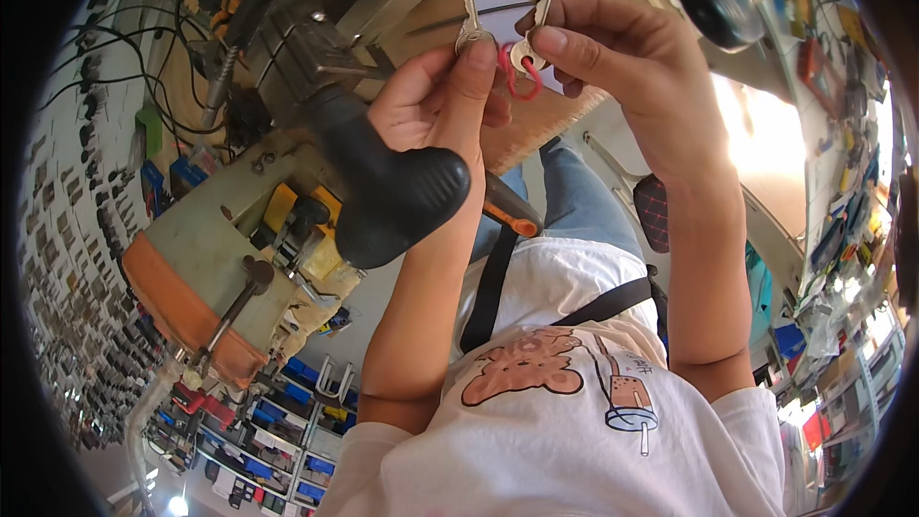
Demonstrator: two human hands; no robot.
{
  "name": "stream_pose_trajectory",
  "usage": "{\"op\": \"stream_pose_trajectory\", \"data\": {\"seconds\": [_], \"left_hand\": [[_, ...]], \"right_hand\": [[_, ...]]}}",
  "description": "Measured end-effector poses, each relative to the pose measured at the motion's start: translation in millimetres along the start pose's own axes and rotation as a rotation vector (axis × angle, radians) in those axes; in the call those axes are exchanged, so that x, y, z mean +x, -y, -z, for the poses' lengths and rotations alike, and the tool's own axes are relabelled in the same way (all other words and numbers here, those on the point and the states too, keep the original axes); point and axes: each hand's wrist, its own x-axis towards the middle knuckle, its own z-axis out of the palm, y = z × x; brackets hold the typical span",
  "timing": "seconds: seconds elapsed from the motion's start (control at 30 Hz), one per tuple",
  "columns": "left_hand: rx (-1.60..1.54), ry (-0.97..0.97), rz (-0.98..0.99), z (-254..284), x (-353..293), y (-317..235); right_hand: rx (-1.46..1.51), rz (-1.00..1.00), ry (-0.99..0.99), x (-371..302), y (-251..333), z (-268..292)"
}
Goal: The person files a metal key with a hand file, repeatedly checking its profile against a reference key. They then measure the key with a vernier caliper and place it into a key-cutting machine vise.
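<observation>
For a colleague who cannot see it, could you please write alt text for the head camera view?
The left hand holds a pale metal key, and the right hand holds another metal key with a thin red loop at its head. Behind them are a pale flat card and a brown work surface.

On my feed, the left key, pale metal, stands pinched in the left fingers, blade pointing far. The right key, similarly pale, points far in the right fingers, leaning right. A red loop hangs near its round bow; I can't quite tell whether it joins both.
</observation>
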Motion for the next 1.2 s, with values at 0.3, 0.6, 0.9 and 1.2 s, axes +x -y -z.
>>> {"op": "stream_pose_trajectory", "data": {"seconds": [0.3,0.6,0.9,1.2], "left_hand": [[0.016,0.186,0.127,-9,-13,-25],[-0.051,0.223,0.143,-9,-21,-24],[-0.046,0.365,0.195,-14,-26,-13],[-0.034,0.442,0.226,-15,-28,-8]], "right_hand": [[0.203,-0.042,-0.067,-22,9,-2],[0.323,-0.064,-0.087,-41,7,2],[0.256,-0.089,-0.205,-56,3,6],[0.38,-0.098,-0.222,-69,-2,12]]}}
